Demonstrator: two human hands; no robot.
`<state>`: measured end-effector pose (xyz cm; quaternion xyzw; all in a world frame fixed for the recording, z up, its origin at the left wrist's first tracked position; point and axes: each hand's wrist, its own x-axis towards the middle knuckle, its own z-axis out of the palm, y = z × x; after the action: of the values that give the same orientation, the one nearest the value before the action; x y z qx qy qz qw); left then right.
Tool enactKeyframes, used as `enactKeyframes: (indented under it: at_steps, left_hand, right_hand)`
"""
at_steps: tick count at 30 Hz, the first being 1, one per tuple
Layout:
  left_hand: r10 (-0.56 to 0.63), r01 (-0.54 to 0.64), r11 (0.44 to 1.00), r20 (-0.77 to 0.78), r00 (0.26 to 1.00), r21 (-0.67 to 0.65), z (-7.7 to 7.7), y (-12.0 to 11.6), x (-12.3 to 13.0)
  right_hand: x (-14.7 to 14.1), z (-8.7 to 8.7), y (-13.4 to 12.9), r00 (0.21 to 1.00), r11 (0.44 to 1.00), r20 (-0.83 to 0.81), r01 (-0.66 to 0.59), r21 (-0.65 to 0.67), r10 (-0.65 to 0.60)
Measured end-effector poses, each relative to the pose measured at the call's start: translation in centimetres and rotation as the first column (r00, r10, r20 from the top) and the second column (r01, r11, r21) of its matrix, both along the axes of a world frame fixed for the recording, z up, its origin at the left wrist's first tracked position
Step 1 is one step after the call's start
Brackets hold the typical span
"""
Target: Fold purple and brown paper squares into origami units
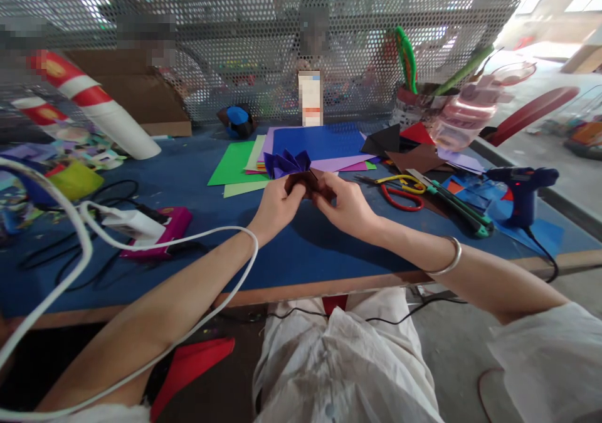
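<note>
My left hand (281, 202) and my right hand (345, 203) meet in front of me over the blue tabletop. Both are closed, fingers pinching a piece of brown paper (305, 177) between them. Just beyond the left fingers rises a folded purple paper shape (288, 163) with pointed pleats; whether it is joined to the brown paper I cannot tell. Behind my hands lies a stack of coloured sheets, with a dark blue sheet (315, 142) on top and a green sheet (230, 163) sticking out at the left.
Right of my hands lie red-handled scissors (402, 205), yellow-handled pliers (399, 180), a green cutter knife (458, 207) and a blue glue gun (520, 191). At left are a magenta power strip (176, 225) and a white cable (188, 238) crossing my left arm. Perforated metal (263, 47) stands behind.
</note>
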<state>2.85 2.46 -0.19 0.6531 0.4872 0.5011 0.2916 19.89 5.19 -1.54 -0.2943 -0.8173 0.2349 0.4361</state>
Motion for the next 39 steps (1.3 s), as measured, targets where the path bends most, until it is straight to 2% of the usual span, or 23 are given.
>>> enactKeyframes:
  at_steps: [2, 4, 8, 10, 15, 28, 35, 39]
  left_hand:
    - [0.013, -0.013, 1.000, 0.010, 1.000, -0.002, -0.1, 0.0, 0.0]
    - [0.019, -0.019, 1.000, 0.020, 1.000, -0.020, -0.3, 0.2, 0.0]
    - [-0.001, 0.002, 0.997, 0.018, 1.000, -0.081, -0.6, 0.6, 0.0]
    - [-0.016, 0.016, 0.994, 0.007, 1.000, -0.106, -0.6, 0.7, 0.0]
    - [0.005, -0.006, 0.993, -0.004, 1.000, -0.115, -0.4, 0.7, -0.1]
    - [0.059, -0.056, 0.990, 0.024, 0.998, -0.132, 0.1, 0.7, -0.5]
    - [0.107, -0.109, 0.994, -0.087, 0.990, -0.013, 0.1, 0.4, -0.7]
    - [0.101, -0.101, 0.995, -0.106, 0.989, 0.006, -0.1, 0.3, -0.7]
  right_hand:
    - [0.0, 0.1, -0.1, 1.000, 1.000, -0.009, -0.008, 0.021, 0.008]
    - [0.0, 0.2, -0.1, 1.000, 1.000, -0.025, -0.011, -0.028, 0.010]
    - [-0.1, 0.1, 1.0, 0.992, 0.956, -0.116, 0.016, -0.293, -0.053]
    - [0.0, -0.1, 1.6, 0.985, 0.934, -0.144, 0.039, -0.356, -0.096]
    - [0.1, -0.3, 2.3, 0.976, 0.925, -0.168, 0.069, -0.374, -0.140]
    - [-0.2, 0.0, 1.4, 0.977, 0.912, -0.192, 0.007, -0.410, -0.094]
    - [-0.1, 0.0, 1.7, 0.974, 0.911, -0.194, 0.024, -0.412, -0.113]
    - [-0.1, 0.1, 1.7, 0.974, 0.910, -0.196, 0.023, -0.414, -0.114]
